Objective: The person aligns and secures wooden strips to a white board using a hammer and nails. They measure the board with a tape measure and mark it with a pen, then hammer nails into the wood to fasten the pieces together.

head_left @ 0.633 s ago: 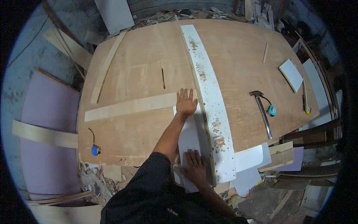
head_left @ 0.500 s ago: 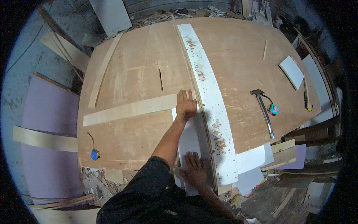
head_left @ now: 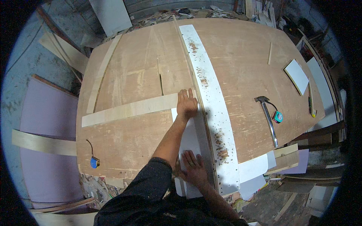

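Note:
My left hand (head_left: 186,104) lies flat, fingers pointing away, over the right end of a pale wooden strip (head_left: 128,112) and the far end of a white panel (head_left: 189,135). Nearer to me, my right hand (head_left: 195,170) rests with spread fingers on the same white panel. Along the panel's right side stands a long, thin wooden edge (head_left: 207,132). Beyond that edge runs a long white board (head_left: 213,88), speckled with dark spots and brown worn patches. Neither hand grips anything; part of the panel is hidden under my hands and arms.
A large plywood sheet (head_left: 241,56) forms the work surface. On its right lie a claw hammer (head_left: 267,120), a teal tape measure (head_left: 278,116) and a white board piece (head_left: 296,76). A blue tape measure (head_left: 94,162) sits at left, and another wooden strip (head_left: 103,73) lies farther off.
The view has shifted slightly. My right hand has moved a little farther from me and to the left along the white panel. My left hand stays pressed near the strip's end.

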